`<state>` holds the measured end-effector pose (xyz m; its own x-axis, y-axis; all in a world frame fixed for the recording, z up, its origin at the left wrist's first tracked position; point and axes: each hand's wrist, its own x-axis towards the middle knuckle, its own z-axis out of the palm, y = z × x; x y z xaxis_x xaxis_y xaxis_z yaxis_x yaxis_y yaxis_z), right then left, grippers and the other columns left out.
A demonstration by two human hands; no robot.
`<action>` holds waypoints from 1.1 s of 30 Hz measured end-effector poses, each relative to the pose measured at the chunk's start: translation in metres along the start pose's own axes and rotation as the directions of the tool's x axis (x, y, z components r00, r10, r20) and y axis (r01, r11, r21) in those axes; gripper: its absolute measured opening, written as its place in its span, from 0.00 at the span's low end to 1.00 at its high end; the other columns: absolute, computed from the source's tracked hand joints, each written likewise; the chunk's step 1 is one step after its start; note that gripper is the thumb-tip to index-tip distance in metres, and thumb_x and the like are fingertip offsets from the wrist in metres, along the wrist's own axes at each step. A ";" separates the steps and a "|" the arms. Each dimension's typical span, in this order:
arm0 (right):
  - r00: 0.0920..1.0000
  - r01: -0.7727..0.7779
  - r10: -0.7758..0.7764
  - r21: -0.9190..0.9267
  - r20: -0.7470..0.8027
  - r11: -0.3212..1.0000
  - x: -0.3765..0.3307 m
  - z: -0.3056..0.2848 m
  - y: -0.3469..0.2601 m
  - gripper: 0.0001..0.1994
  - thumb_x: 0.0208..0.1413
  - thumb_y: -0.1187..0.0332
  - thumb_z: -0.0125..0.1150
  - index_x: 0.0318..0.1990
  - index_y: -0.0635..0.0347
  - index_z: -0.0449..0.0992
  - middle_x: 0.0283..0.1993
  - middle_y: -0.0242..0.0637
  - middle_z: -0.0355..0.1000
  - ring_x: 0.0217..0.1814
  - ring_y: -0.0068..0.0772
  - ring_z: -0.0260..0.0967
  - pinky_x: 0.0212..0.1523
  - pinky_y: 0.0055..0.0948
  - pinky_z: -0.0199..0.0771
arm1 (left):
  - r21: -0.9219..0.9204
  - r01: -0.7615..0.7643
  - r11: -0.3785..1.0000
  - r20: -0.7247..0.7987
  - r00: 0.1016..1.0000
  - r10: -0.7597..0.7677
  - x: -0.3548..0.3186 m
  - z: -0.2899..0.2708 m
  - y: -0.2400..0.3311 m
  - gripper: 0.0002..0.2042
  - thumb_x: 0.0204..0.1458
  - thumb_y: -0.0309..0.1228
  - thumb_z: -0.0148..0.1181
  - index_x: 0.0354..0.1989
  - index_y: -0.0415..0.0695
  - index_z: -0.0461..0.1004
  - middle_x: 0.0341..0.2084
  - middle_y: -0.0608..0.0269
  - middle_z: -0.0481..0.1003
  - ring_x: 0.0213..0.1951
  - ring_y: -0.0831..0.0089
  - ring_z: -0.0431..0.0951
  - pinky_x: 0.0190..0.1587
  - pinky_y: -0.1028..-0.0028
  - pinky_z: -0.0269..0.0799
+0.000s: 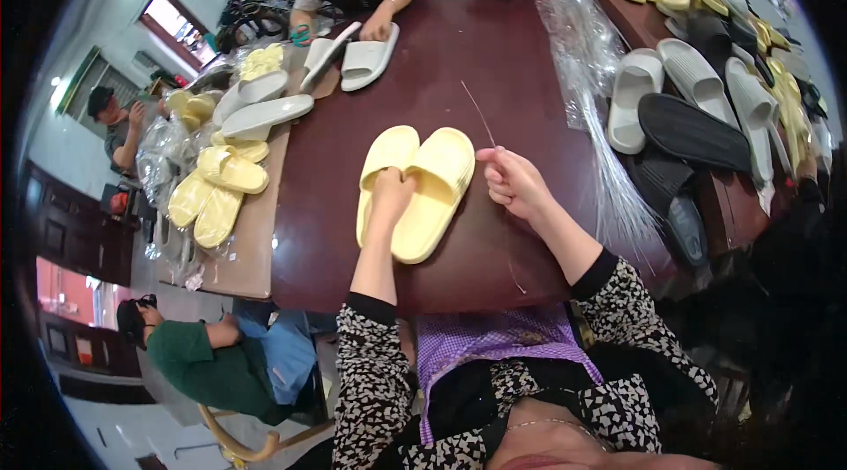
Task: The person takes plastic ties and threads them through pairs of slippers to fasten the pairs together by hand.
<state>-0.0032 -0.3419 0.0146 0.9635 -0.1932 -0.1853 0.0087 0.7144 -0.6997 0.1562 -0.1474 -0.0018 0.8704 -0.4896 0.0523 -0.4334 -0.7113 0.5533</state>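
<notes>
A pair of pale yellow slippers (428, 197) lies side by side on the dark red table in front of me, straps at the far end. My left hand (390, 195) is closed on them near the middle, its fingertips hidden under the strap openings. Just right of the slippers, my right hand (514, 182) is raised with its fingers pinched. A thin, pale plastic strand (477, 108) rises from that pinch toward the far left. Another thin strand (515, 276) lies near the table's front edge.
To the right lie clear plastic bags and a bundle of strands (600, 175), beside grey slippers (635, 100) and black ones (693, 130). Bagged yellow slippers (216, 197) are piled left. Across the table, a person's hand (378, 26) touches a white slipper (369, 60). Another person sits lower left.
</notes>
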 end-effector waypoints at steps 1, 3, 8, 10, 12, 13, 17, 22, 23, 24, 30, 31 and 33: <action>0.999 0.037 -0.037 -0.011 0.003 0.999 -0.001 0.001 -0.001 0.13 0.64 0.64 0.36 0.42 0.61 0.67 0.19 0.24 0.55 0.12 0.13 0.42 0.11 0.15 0.43 | -0.008 -0.022 1.000 0.030 0.999 0.022 0.001 0.010 0.022 0.14 0.49 0.33 0.53 0.30 0.30 0.71 0.25 0.43 0.74 0.31 0.53 0.76 0.34 0.62 0.69; 0.999 0.041 -0.041 -0.012 -0.031 0.999 0.000 0.002 -0.002 0.13 0.64 0.64 0.36 0.42 0.61 0.67 0.19 0.24 0.55 0.12 0.13 0.42 0.11 0.15 0.43 | -0.195 0.159 0.968 0.144 0.981 -0.132 0.000 0.021 0.059 0.16 0.50 0.36 0.53 0.29 0.30 0.70 0.22 0.46 0.74 0.25 0.56 0.76 0.29 0.63 0.69; 0.999 0.038 -0.038 0.032 0.015 0.999 -0.004 0.004 -0.009 0.13 0.64 0.65 0.36 0.42 0.62 0.68 0.19 0.25 0.57 0.12 0.13 0.43 0.12 0.16 0.43 | -0.257 0.193 0.947 0.174 0.973 -0.151 -0.013 0.038 0.082 0.17 0.51 0.39 0.55 0.27 0.31 0.69 0.16 0.52 0.72 0.17 0.64 0.74 0.22 0.67 0.69; 0.999 0.050 -0.050 0.028 0.007 0.998 -0.005 -0.002 -0.014 0.13 0.64 0.65 0.36 0.41 0.62 0.68 0.19 0.25 0.57 0.12 0.13 0.43 0.12 0.16 0.43 | -0.285 0.159 0.945 0.178 0.978 -0.111 -0.016 0.040 0.086 0.17 0.51 0.38 0.55 0.28 0.31 0.70 0.17 0.52 0.72 0.18 0.65 0.74 0.22 0.68 0.69; 0.998 0.062 -0.062 0.015 0.009 0.998 -0.004 -0.007 -0.017 0.13 0.64 0.66 0.37 0.41 0.62 0.68 0.19 0.25 0.58 0.12 0.13 0.43 0.12 0.16 0.43 | -0.345 0.104 0.933 0.168 0.985 -0.048 -0.019 0.042 0.086 0.16 0.51 0.36 0.56 0.30 0.31 0.70 0.19 0.51 0.73 0.19 0.66 0.75 0.22 0.68 0.69; 0.998 0.063 -0.063 0.019 0.004 0.998 -0.005 -0.008 -0.016 0.13 0.64 0.66 0.37 0.41 0.62 0.68 0.19 0.25 0.58 0.12 0.13 0.43 0.12 0.16 0.43 | -0.341 0.104 0.934 0.173 0.984 -0.046 -0.022 0.045 0.083 0.16 0.51 0.36 0.56 0.30 0.31 0.70 0.19 0.51 0.73 0.19 0.66 0.75 0.22 0.68 0.69; 1.000 0.003 -0.003 -0.002 -0.002 1.000 -0.005 0.004 -0.007 0.12 0.63 0.65 0.38 0.40 0.62 0.68 0.19 0.25 0.58 0.11 0.13 0.42 0.11 0.16 0.43 | -0.426 -0.248 0.870 -0.257 0.955 0.146 -0.033 0.049 0.067 0.11 0.53 0.31 0.54 0.34 0.32 0.71 0.19 0.68 0.69 0.16 0.84 0.66 0.15 0.82 0.61; 0.999 -0.013 0.013 -0.006 0.038 1.000 -0.006 0.002 -0.002 0.12 0.62 0.65 0.39 0.38 0.62 0.69 0.19 0.25 0.58 0.11 0.13 0.43 0.12 0.16 0.42 | -0.859 0.121 0.498 0.111 0.993 -0.050 -0.037 0.030 0.107 0.11 0.52 0.32 0.56 0.36 0.34 0.73 0.22 0.66 0.72 0.17 0.86 0.65 0.16 0.83 0.60; 0.999 -0.019 0.019 -0.004 0.032 1.000 -0.007 0.002 -0.001 0.12 0.62 0.64 0.39 0.38 0.62 0.69 0.19 0.25 0.59 0.11 0.13 0.43 0.12 0.16 0.42 | -0.870 0.139 0.473 0.129 0.990 -0.053 -0.036 0.030 0.108 0.10 0.52 0.31 0.56 0.36 0.35 0.73 0.22 0.68 0.72 0.17 0.87 0.63 0.16 0.85 0.59; 0.999 -0.024 0.024 -0.001 0.025 1.000 -0.007 0.002 -0.001 0.12 0.62 0.64 0.40 0.37 0.61 0.69 0.19 0.25 0.59 0.12 0.13 0.43 0.12 0.16 0.42 | -0.880 0.157 0.448 0.148 0.987 -0.055 -0.035 0.030 0.109 0.10 0.52 0.31 0.57 0.36 0.36 0.73 0.22 0.70 0.71 0.17 0.89 0.62 0.16 0.87 0.57; 0.998 -0.045 0.047 -0.050 0.036 0.998 -0.004 -0.002 0.006 0.12 0.62 0.64 0.40 0.35 0.60 0.68 0.20 0.26 0.60 0.12 0.14 0.44 0.12 0.17 0.42 | -0.865 0.142 0.481 0.122 0.990 -0.073 -0.029 0.031 0.114 0.08 0.52 0.30 0.57 0.34 0.37 0.74 0.19 0.70 0.71 0.14 0.88 0.61 0.14 0.86 0.55; 0.998 -0.045 0.048 -0.063 0.042 0.997 -0.003 -0.005 0.008 0.11 0.62 0.64 0.41 0.35 0.60 0.68 0.20 0.26 0.60 0.12 0.14 0.44 0.12 0.17 0.43 | -0.850 0.129 0.511 0.110 0.992 -0.068 -0.029 0.032 0.116 0.08 0.52 0.30 0.57 0.34 0.37 0.74 0.19 0.70 0.71 0.14 0.88 0.61 0.14 0.86 0.54; 0.998 -0.043 0.047 -0.071 0.050 0.997 -0.003 -0.002 0.009 0.11 0.62 0.64 0.41 0.34 0.60 0.69 0.20 0.26 0.60 0.12 0.14 0.44 0.12 0.17 0.43 | -0.831 0.117 0.544 0.099 0.993 -0.062 -0.028 0.032 0.117 0.08 0.51 0.30 0.58 0.34 0.37 0.74 0.18 0.70 0.71 0.14 0.88 0.61 0.14 0.86 0.54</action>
<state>-0.0062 -0.3366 0.0071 0.9750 -0.1257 -0.1834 -0.0521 0.6728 -0.7380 0.0735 -0.2324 0.0350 0.8682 -0.4919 -0.0644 0.0596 -0.0253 0.9979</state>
